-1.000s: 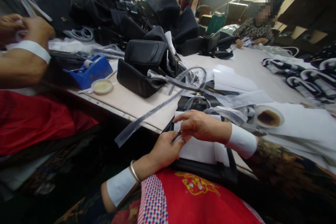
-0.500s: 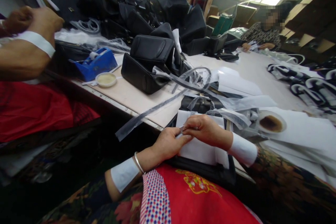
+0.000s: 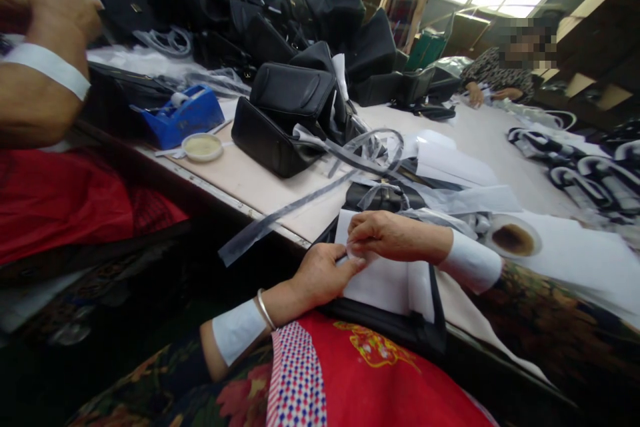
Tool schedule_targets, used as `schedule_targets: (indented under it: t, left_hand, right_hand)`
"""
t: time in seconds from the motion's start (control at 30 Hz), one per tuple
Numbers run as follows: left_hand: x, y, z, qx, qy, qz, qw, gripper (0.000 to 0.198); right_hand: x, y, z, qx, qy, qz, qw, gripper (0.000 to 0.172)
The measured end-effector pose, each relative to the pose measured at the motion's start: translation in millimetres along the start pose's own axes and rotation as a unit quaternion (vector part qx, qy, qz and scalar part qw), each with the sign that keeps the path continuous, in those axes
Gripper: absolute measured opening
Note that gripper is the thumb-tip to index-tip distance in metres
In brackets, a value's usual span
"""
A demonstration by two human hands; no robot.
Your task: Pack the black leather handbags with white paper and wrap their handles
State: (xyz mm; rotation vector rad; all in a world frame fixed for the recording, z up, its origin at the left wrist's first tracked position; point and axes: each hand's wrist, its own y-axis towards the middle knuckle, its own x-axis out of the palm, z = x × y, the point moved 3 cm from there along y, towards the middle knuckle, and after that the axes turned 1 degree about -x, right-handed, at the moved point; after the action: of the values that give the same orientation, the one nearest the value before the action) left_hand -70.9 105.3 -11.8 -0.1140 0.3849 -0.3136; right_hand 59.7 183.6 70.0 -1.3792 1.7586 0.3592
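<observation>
My left hand (image 3: 323,275) and my right hand (image 3: 385,237) meet at the table's near edge. Both pinch a thin dark strap end between thumb and fingers, at the corner of a white paper sheet (image 3: 387,283). The paper lies over a black bag (image 3: 400,333) that rests partly on my lap against my red apron (image 3: 370,373). Just behind my right hand sits another small black bag (image 3: 383,197) wrapped in clear plastic strips (image 3: 280,213).
A co-worker's arm (image 3: 40,93) in a white cuff reaches in at the left above a blue tape dispenser (image 3: 183,117) and a round glue dish (image 3: 201,146). Black handbags (image 3: 285,113) pile at the back. A brown-stained dish (image 3: 511,237) sits right. Two people are farther back.
My right hand has drawn closer to my left, and both now pinch at the paper's corner. The co-worker's hand at the left has lifted. The view has tilted slightly.
</observation>
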Motion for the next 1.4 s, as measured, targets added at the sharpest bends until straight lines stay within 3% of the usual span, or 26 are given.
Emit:
schedule_targets:
  t: [0.33,0.43,0.63,0.87,0.93,1.1,1.27,1.4]
  left_hand:
    - [-0.5,-0.9,5.7,0.012,0.004,0.004,1.000,0.042]
    - [-0.7,0.0,4.8,0.003,0.006,0.006,1.000,0.043]
    - [0.5,1.3,2.9,-0.046,-0.071,-0.046,0.995,0.039]
    - [3.4,2.7,-0.3,-0.068,-0.105,-0.052,0.991,0.042]
    - [2.8,3.2,-0.5,-0.072,-0.111,-0.061,0.989,0.043]
    - [-0.2,3.8,-3.2,-0.091,-0.162,-0.103,0.977,0.043]
    - [1.6,3.2,-8.4,-0.112,-0.215,-0.098,0.965,0.055]
    - [2.9,2.0,-8.1,-0.103,-0.232,-0.091,0.963,0.054]
  right_hand:
    - [4.2,9.0,-9.9,0.068,-0.127,0.023,0.989,0.018]
    - [10.7,9.7,-10.5,0.036,-0.165,0.044,0.985,0.021]
    - [24.3,-4.6,-5.8,-0.052,-0.244,0.112,0.962,0.018]
    - [27.3,-30.3,-6.5,-0.100,-0.213,0.103,0.966,0.022]
    - [34.3,-35.8,-8.2,-0.087,-0.267,0.133,0.950,0.028]
    - [55.9,-42.5,-12.4,-0.074,-0.370,0.226,0.898,0.016]
    - [64.0,-44.6,-15.1,-0.067,-0.385,0.279,0.877,0.016]
    - [71.8,-55.7,-22.4,-0.028,-0.357,0.335,0.871,0.020]
